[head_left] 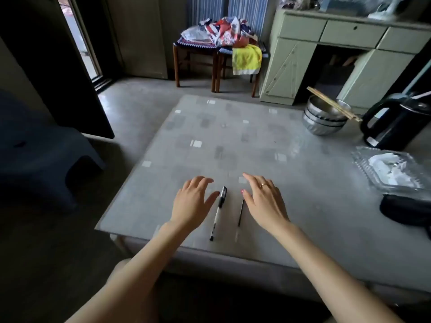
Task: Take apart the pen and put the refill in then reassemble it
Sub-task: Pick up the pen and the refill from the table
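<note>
A pen [218,212] with a black cap and clear barrel lies whole on the grey table [233,141], its capped end pointing away from me. To its right, roughly parallel, lies a thin dark refill [241,212]. My left hand [192,201] hovers palm-down just left of the pen, fingers apart, thumb tip close to the cap. On the other side my right hand [262,199], wearing a ring, is spread just right of the refill, thumb near its far end. Neither hand holds anything.
Stacked steel bowls [324,120] with chopsticks [333,103] across them and a black kettle [396,122] stand at the table's far right. A clear plastic tray [391,169] and a dark object [405,209] sit by the right edge. A stool [44,157] stands left.
</note>
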